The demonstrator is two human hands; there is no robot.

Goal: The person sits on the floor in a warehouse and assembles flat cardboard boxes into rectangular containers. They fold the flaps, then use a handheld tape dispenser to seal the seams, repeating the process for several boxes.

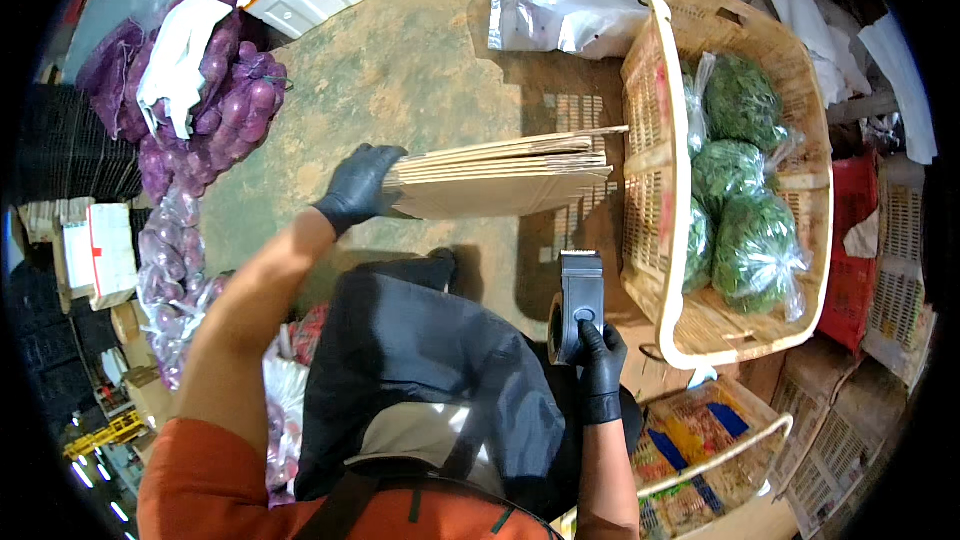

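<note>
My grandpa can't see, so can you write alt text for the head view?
A person's gloved left hand grips stacked flat cardboard; the right hand holds a dark handheld tool. At right, a basket holds bagged leafy greens.

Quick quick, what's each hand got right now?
Left hand: closed on one end of the stack of flat cardboard.
Right hand: closed around the black handheld tool, maybe a tape dispenser.

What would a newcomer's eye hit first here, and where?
Near the centre, the left hand holds a stack of flattened cardboard; lower right of it, the right hand grips a dark tool. On the right, a pale yellow basket holds bagged leafy greens. At upper left, a heap of purple netted produce stands out.
</note>
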